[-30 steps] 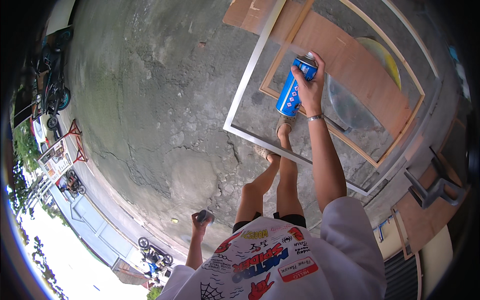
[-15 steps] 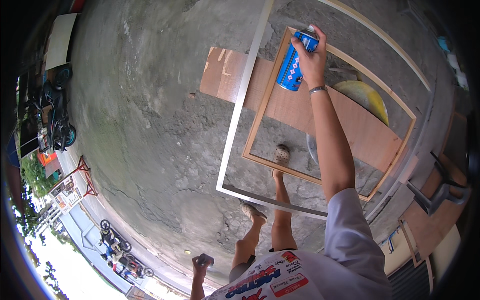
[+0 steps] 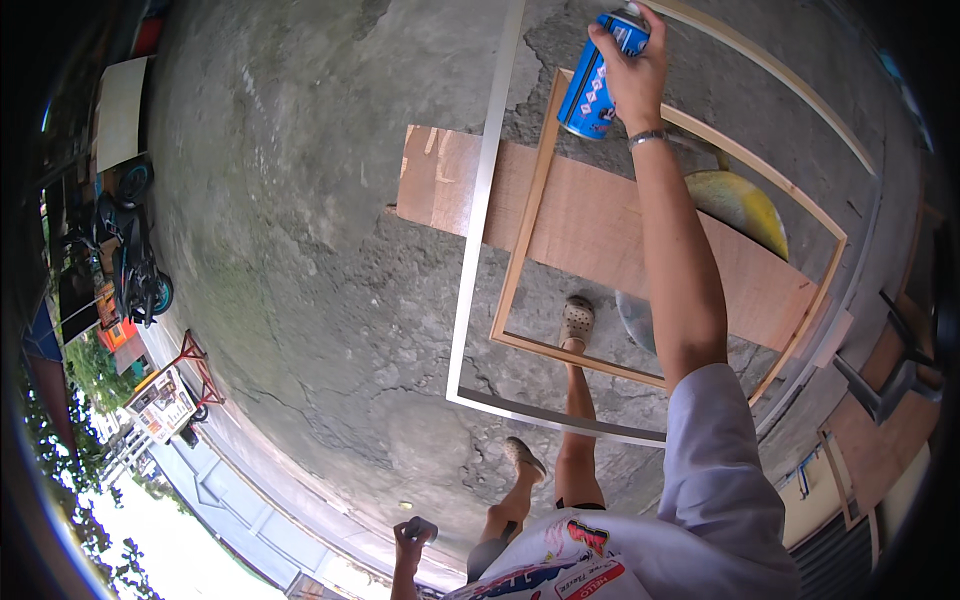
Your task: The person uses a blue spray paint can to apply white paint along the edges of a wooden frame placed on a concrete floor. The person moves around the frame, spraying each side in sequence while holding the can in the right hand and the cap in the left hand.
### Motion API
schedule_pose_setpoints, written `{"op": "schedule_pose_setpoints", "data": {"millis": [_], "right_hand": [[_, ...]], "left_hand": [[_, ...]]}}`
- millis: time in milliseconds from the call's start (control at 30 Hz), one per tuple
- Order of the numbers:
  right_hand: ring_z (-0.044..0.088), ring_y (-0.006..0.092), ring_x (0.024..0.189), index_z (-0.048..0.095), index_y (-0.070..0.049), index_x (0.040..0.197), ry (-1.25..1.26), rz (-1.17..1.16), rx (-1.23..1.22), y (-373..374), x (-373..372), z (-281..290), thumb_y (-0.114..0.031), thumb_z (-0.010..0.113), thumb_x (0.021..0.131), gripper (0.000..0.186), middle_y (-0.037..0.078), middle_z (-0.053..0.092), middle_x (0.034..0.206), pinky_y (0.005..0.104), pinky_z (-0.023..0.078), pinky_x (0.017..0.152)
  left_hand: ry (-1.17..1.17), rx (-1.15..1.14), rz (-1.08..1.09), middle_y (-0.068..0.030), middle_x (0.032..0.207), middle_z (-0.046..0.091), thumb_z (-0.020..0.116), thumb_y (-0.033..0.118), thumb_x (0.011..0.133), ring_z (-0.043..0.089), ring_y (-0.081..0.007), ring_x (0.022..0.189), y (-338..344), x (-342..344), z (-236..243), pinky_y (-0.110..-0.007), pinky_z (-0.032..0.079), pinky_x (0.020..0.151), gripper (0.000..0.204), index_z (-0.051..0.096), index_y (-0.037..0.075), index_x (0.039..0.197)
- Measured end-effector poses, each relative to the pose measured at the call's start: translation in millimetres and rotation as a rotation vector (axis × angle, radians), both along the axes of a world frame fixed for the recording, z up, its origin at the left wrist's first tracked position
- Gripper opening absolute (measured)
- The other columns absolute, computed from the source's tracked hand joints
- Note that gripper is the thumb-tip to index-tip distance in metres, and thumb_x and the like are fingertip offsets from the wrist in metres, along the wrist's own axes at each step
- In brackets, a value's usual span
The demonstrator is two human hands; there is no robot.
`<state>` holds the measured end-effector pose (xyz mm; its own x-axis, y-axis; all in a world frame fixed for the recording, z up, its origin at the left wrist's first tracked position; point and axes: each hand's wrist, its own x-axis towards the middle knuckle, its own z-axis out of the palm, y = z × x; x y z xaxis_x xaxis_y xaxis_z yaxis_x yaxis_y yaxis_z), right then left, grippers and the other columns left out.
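A: In the head view, what is the right hand (image 3: 640,82) doing?

B: It is wrapped around a blue can (image 3: 592,90). The thumb (image 3: 604,40) presses on the side, and one finger (image 3: 656,24) is up by the top.

A: Where is the can?

B: Way up near the top edge. It leans a bit, with its top to the right. From here it covers part of a corner of the wooden frame (image 3: 522,245).

A: And the left hand (image 3: 407,555)?

B: It is down low, well apart from the other one. It grips a short, round, dark grey thing (image 3: 421,530). I can't tell what that is.

A: What else is by the can?

B: A big white frame (image 3: 474,265) goes around the wooden one. A long brown board (image 3: 585,200) runs under both of them. A round thing, yellow and grey (image 3: 745,205), peeks out past the board.

A: What about the feet?

B: One tan shoe (image 3: 577,318) shows inside the wooden frame. The other shoe (image 3: 522,458) is on the grey ground (image 3: 300,260), outside the white frame.
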<state>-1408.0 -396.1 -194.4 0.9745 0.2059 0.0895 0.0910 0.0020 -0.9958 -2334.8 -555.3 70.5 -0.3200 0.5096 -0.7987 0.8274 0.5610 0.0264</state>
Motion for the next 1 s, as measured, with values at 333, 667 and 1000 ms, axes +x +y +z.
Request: {"op": "schedule_pose_setpoints", "data": {"millis": [333,667,1000], "right_hand": [[0.079,0.0193,0.087,0.05,-0.015,0.148,0.021,0.183,-0.07,-27.5,-40.4,5.8,-0.035,0.084,0.092,0.068,0.012,0.078,0.107,0.0343,0.066,0.076],[0.065,0.0143,0.091,0.053,-0.01,0.14,-0.046,-0.117,0.198,18.8,13.2,1.4,-0.01,0.082,0.09,0.058,0.004,0.068,0.106,0.0304,0.055,0.078],[0.075,0.0194,0.094,0.05,-0.012,0.147,0.206,0.277,-0.007,-76.9,-140.6,24.3,-0.025,0.085,0.09,0.068,0.012,0.071,0.116,0.0352,0.065,0.079]], "left_hand": [[0.102,0.014,0.032,-0.0142,0.122,0.063,0.094,0.021,0.081,0.062,-0.0219,0.107,18.0,14.5,6.6,-0.039,0.056,0.086,0.076,0.042,0.01,0.134],[0.035,-0.005,0.043,-0.0163,0.129,0.061,0.095,0.022,0.081,0.062,-0.024,0.113,-2.4,0.2,11.7,-0.042,0.057,0.087,0.08,0.038,0.012,0.136],[0.03,-0.003,-0.002,-0.0172,0.126,0.061,0.096,0.027,0.081,0.062,-0.0225,0.111,13.0,9.3,8.6,-0.039,0.056,0.09,0.081,0.04,0.009,0.136]]}}
